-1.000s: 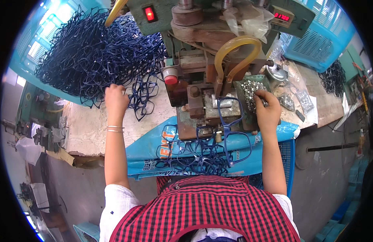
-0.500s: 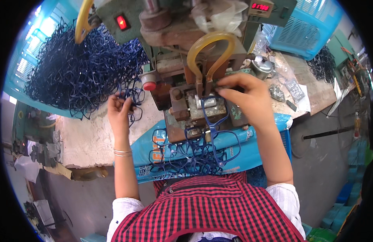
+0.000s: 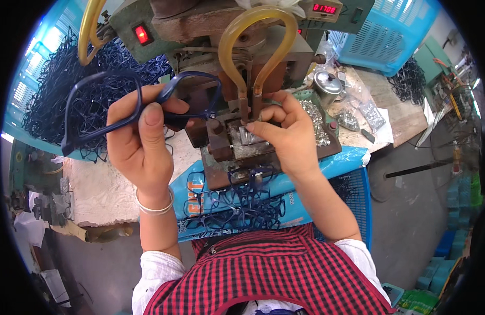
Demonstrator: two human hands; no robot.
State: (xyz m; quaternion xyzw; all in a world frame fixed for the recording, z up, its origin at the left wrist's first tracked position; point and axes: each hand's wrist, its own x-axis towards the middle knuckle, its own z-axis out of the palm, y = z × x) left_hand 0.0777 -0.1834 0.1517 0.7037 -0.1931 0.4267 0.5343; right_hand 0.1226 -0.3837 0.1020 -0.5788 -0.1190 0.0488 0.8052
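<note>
My left hand [image 3: 145, 139] is raised left of a press machine, its thumb and fingers closed round a dark blue eyeglass frame [image 3: 173, 83] without lenses. The fingers cover the middle of that frame. Close under two tube-fed metal prongs [image 3: 250, 107], my right hand [image 3: 292, 131] has thumb and forefinger brought together at the small metal die block [image 3: 248, 137]. Whatever those fingertips pinch is too small or hidden to name. Below the die, several more blue eyeglass frames [image 3: 247, 216] lie heaped on a blue plastic sheet [image 3: 300, 181] by my apron.
A large heap of blue frames [image 3: 53, 105] fills a blue basket at the left. Small shiny metal parts [image 3: 318, 123] lie right of the die. Farther right are a lidded metal pot [image 3: 328, 82] and clear bags [image 3: 371, 115]. A yellow hose [image 3: 258, 16] loops above the prongs.
My left hand has come up from the table, lifting an eyeglass frame. The frame at the die has left it. My right hand has moved in to the die with its fingertips together.
</note>
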